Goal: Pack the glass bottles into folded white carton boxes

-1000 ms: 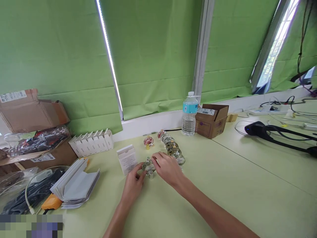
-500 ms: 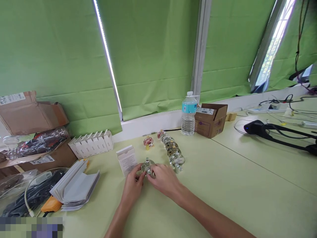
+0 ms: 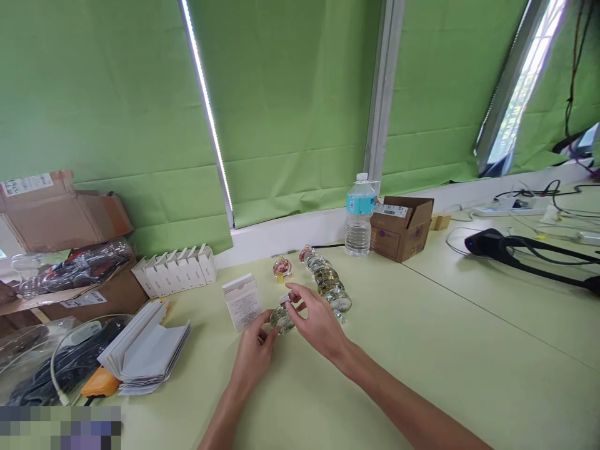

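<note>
My left hand (image 3: 253,357) pinches a small round clear glass bottle (image 3: 280,319) on the pale green table (image 3: 422,350). My right hand (image 3: 316,320) holds a small silvery cap (image 3: 284,300) between thumb and fingertips just above that bottle. A white printed carton (image 3: 241,301) stands upright just left of the bottle. A row of several similar glass bottles (image 3: 329,282) runs back behind my right hand. A pink bottle (image 3: 282,267) stands apart to their left.
Several white cartons (image 3: 174,270) stand in a row at the back left, flat folded cartons (image 3: 143,350) lie nearer. Cardboard boxes and bagged cables fill the left edge. A water bottle (image 3: 359,215), a brown box (image 3: 400,227) and a black headset (image 3: 515,250) lie right.
My right hand has risen from the bottle's lower side to its top and now pinches the small cap above it. My left hand stays on the bottle.
</note>
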The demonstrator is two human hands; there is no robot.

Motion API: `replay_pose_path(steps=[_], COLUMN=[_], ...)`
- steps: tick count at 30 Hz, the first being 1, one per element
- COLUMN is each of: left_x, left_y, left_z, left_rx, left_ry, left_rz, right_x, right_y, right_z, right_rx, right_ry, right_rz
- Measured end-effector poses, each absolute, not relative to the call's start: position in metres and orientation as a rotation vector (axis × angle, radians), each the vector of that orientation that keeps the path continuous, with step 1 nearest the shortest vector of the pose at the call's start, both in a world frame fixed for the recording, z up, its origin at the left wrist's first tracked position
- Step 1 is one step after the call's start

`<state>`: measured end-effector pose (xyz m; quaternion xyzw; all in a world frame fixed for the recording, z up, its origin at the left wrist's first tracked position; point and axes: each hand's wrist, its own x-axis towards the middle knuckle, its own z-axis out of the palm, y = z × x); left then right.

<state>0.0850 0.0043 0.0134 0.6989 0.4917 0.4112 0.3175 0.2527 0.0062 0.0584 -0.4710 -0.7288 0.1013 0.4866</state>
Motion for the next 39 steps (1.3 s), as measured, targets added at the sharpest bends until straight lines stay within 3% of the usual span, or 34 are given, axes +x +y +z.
replay_pose_path(steps=[25, 39], left_x=[0.088, 0.088], left_y=[-0.002, -0.002], left_z=[0.020, 0.020], left_rx=[1.865, 1.871], left_ry=[1.280, 1.288], left_rz=[1.084, 1.070], right_x=[0.252, 0.247], right_y=[-0.002, -0.001], right_z=[0.064, 0.062], right_rx=[-1.253, -1.407], right_ry=[-2.093, -2.049], right_rz=[0.031, 0.116])
